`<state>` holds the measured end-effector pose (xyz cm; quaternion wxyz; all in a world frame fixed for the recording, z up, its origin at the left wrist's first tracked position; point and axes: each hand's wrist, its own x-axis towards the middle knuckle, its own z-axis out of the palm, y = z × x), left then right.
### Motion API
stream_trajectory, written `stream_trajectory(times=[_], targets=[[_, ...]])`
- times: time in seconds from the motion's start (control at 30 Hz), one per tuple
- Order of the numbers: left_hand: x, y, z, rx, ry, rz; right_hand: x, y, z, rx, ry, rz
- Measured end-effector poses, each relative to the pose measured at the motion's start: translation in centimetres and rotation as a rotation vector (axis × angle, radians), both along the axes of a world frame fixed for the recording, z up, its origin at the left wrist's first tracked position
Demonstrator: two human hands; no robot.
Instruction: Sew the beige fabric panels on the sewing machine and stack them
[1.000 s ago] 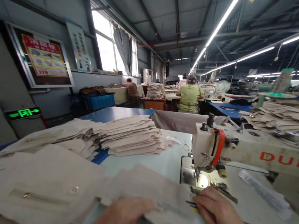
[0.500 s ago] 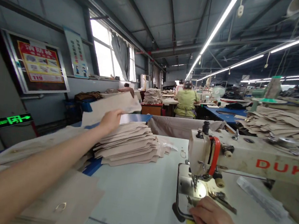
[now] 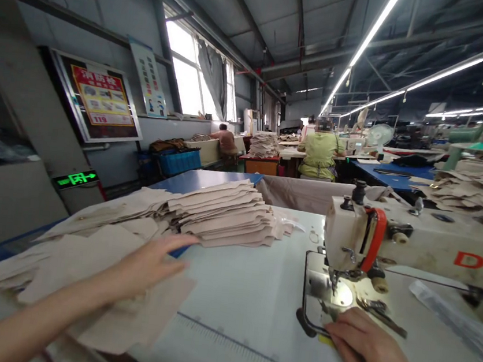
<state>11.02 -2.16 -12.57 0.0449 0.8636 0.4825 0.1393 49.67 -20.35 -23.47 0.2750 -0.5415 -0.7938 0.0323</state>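
Observation:
My left hand (image 3: 155,267), fingers apart and slightly blurred, is over beige fabric pieces (image 3: 88,256) at the left of the table and holds nothing. Just beyond it lies a layered stack of beige pieces (image 3: 237,218). My right hand (image 3: 363,340) rests at the front of the sewing machine (image 3: 349,234), by the needle plate (image 3: 315,282), with thumb and fingers pressed together. What lies between those fingertips, if anything, is too small to make out. A small metal tool (image 3: 383,316) lies just beyond that hand.
A ruler strip (image 3: 248,350) runs along the pale tabletop's front. A clear plastic packet (image 3: 456,321) lies at the right. More beige pieces are piled (image 3: 480,188) behind the machine. A person in a yellow-green top (image 3: 319,155) sits farther back, another person (image 3: 224,141) near the windows.
My left hand has let go of a beige piece at the stack and come back, down and nearer. My right hand stays by the needle plate. The view has turned left.

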Motion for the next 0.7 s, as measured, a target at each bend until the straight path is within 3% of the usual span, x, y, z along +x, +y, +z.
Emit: stream_trajectory(times=[0.1,0.2,0.3,0.53,0.6,0.7], targets=[[-4.0,-3.9,-3.6,-0.094,0.222,-0.095,0.0,0.0,-0.1,0.018,0.001,-0.009],[-6.6,-6.4,-6.5,0.051,0.312,-0.091,0.0,0.0,-0.4,0.056,-0.004,-0.01],[-7.9,-6.7,-7.8,0.188,0.338,-0.138,0.2,0.2,-0.6,0.114,-0.017,-0.006],[-9.3,-3.9,-8.8,0.336,0.192,-0.203,0.4,0.4,-0.7,0.155,-0.033,0.015],[-7.6,-3.8,-8.0,0.331,0.058,-0.13,0.4,0.4,-0.7,0.14,-0.029,0.017],[-2.9,-4.4,-5.7,0.179,-0.194,0.05,0.2,0.3,-0.7,0.109,-0.006,-0.002]])
